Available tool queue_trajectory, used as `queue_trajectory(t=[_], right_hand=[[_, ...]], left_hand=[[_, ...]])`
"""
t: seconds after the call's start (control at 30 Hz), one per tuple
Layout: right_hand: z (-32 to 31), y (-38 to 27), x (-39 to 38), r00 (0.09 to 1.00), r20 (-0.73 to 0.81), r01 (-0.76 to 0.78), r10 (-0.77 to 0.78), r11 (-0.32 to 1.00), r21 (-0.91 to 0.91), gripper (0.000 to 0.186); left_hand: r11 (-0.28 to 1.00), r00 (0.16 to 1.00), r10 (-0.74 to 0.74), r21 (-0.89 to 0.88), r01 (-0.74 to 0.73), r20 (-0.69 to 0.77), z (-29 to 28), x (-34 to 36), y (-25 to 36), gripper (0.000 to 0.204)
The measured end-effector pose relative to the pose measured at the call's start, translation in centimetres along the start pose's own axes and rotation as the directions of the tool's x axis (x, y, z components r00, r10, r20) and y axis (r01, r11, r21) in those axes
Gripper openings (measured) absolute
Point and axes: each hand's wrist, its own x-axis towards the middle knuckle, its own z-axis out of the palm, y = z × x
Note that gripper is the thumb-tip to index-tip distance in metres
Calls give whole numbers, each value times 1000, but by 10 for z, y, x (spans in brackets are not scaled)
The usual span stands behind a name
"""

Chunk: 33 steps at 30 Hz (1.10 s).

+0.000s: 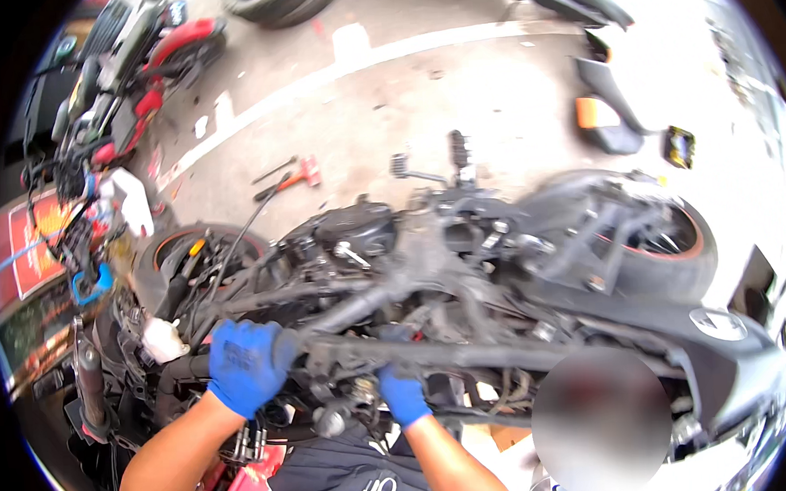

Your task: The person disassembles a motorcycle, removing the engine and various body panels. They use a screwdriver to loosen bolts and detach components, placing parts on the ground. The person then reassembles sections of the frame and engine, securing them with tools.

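Note:
A partly stripped black motorcycle (pixel 429 257) stretches across in front of me, its bare frame and engine parts exposed. My left hand (pixel 253 364), in a blue glove, is closed round the front end of the motorcycle's frame (pixel 352 314), close to the steering head. Just to its right, my right hand (pixel 403 392), also blue-gloved, reaches in under a dark frame tube (pixel 479 355) among cables and fittings. Its fingers are hidden there, so what they touch does not show. A white reservoir-like part (pixel 164 339) sits left of my left hand.
Beyond the motorcycle, an orange-red hammer (pixel 296 177) lies on the concrete floor (pixel 385 95). Another motorcycle with red parts (pixel 183 48) stands at the far left, near loose tyres (pixel 287 2). A grey and orange body panel (pixel 604 114) rests at the far right.

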Motion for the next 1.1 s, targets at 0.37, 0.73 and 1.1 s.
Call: queue_trajectory(t=[0.37, 0.73, 1.1], right_hand=[[-39, 9, 50, 875, -479, 48, 67, 974, 223, 30], [-66, -25, 8, 740, -622, 137, 257, 847, 513, 22], [-148, 93, -282, 862, -356, 168, 361, 459, 872, 24]], left_hand=[[989, 990, 74, 135, -58, -123, 12, 7, -3, 34], [987, 996, -56, 149, 66, -73, 21, -4, -8, 44], [931, 995, 95, 354, -93, 14, 19, -5, -20, 31]])
